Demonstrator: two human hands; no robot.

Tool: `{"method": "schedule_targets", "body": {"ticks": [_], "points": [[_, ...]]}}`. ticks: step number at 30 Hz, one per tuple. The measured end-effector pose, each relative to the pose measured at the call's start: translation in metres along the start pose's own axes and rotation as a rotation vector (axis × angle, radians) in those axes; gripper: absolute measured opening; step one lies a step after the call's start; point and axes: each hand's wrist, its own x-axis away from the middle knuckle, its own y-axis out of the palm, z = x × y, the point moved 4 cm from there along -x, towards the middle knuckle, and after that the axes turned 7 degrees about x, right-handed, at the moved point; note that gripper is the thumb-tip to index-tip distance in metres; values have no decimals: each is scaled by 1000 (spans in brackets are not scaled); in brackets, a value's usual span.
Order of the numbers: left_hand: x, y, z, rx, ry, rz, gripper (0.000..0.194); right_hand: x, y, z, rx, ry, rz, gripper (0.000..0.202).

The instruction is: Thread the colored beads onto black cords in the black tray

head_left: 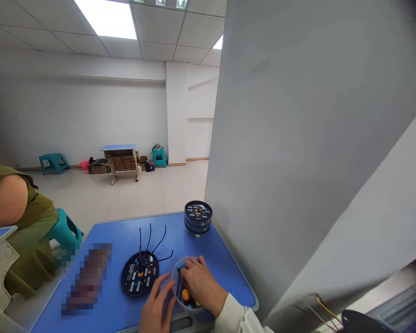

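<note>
Your right hand [201, 282] enters the clear round plastic tub [184, 309] from four o'clock; its fingertips are hidden inside, so I cannot tell whether they grip anything. Your left hand [155, 307] lies at eight o'clock of the tub, fingers parted with nothing seen in them, their tips at or just beside the rim.

The tub stands near the front edge of the blue worktop [225, 273], with an orange ball [185, 294] showing at its six o'clock. Brace the rim lightly with your left fingers so the tub cannot slide or tip. Pinch one small piece at a time, then lift straight up to avoid flicking others out. Mind the thin black curved rods [161, 237] standing on the printed black disc [138, 282] at ten o'clock: a swinging left wrist could knock them.
</note>
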Motion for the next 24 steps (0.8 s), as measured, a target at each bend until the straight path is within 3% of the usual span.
{"method": "schedule_targets", "body": {"ticks": [8, 12, 14, 18, 21, 24], "points": [[1, -2, -8, -97, 6, -68, 31, 12, -11, 19, -100, 56, 111, 21], [-11, -10, -8, -166, 43, -141, 29, 23, -24, 41, -461, 141, 327, 25], [-23, -12, 0, -195, 54, -155, 26, 29, -24, 49, -695, 207, 417, 21], [-51, -4, 30, -279, 80, -281, 18, 36, -9, 53, -1059, 301, 422, 25], [-69, 5, 47, -338, 46, -379, 22, 42, -3, 52, -1241, 365, 472, 37], [-79, 6, 49, -403, -6, -391, 27, 50, -4, 52, -1342, 401, 528, 43]]}}
